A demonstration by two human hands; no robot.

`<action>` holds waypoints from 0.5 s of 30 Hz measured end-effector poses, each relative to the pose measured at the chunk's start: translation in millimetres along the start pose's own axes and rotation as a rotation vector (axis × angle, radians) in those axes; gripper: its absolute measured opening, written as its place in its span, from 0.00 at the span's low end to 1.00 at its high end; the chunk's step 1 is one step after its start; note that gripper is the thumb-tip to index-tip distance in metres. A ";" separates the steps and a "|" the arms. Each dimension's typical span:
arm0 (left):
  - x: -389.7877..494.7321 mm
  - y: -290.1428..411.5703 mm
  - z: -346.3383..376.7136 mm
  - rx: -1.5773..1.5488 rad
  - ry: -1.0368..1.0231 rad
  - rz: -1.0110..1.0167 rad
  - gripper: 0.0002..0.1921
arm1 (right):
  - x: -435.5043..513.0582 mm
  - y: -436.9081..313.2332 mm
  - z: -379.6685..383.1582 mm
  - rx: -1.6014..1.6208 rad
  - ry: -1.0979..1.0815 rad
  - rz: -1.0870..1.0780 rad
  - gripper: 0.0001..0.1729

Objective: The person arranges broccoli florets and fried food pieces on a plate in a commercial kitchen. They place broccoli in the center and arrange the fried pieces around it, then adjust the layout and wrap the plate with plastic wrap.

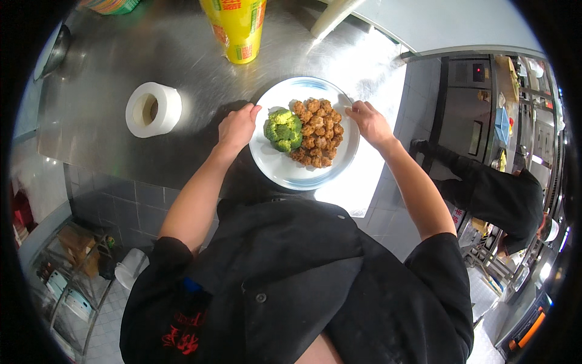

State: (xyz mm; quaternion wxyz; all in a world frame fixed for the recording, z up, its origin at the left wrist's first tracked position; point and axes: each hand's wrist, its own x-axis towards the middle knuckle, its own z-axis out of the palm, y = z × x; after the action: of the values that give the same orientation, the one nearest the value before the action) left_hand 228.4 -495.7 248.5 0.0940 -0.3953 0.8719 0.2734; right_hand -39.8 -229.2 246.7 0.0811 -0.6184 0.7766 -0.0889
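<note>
A round white plate with blue brushed bands on its rim [302,181] lies in front of me at the near edge of the steel table. Green broccoli florets [283,130] are bunched on its left side. Browned, bite-size pieces of fried food [318,132] spread over the middle and right. My left hand [237,127] grips the rim at the left, thumb toward the top. At the upper right, my right hand [370,122] pinches the rim between thumb and fingers. Whether the plate rests fully on the table or is slightly raised, I cannot tell.
On the stainless steel table [95,113], a white paper roll [153,110] lies left of the plate. Beyond stand a yellow printed cylindrical package [238,32] and a pale roll [334,18]. A co-worker in black [495,200] bends over a counter at the right.
</note>
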 end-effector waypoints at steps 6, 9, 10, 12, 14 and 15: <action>5.6 1.4 7.8 -0.020 0.064 0.008 0.24 | -44.0 -23.0 2.6 0.011 -0.134 0.114 0.19; 6.4 3.6 5.2 -0.082 -0.001 -0.025 0.24 | -72.7 -46.7 5.6 0.055 -0.189 0.183 0.20; 6.0 4.8 3.0 -0.101 -0.042 -0.051 0.24 | -80.4 -55.8 8.1 0.117 -0.189 0.215 0.20; 3.4 7.6 -1.7 -0.190 -0.112 -0.119 0.24 | -94.2 -74.0 13.3 0.151 -0.163 0.231 0.20; -1.5 10.1 -5.9 -0.225 -0.139 -0.137 0.24 | -103.9 -89.8 18.9 0.194 -0.121 0.233 0.19; -4.4 11.2 -7.4 -0.221 -0.128 -0.116 0.24 | -107.7 -95.9 21.3 0.221 -0.105 0.239 0.19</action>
State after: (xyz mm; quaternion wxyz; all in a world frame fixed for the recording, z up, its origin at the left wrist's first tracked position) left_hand 223.5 -491.0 260.8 0.1212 -0.4349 0.8042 0.3866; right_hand 79.8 -146.1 250.6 0.1990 -0.5129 0.8248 -0.1309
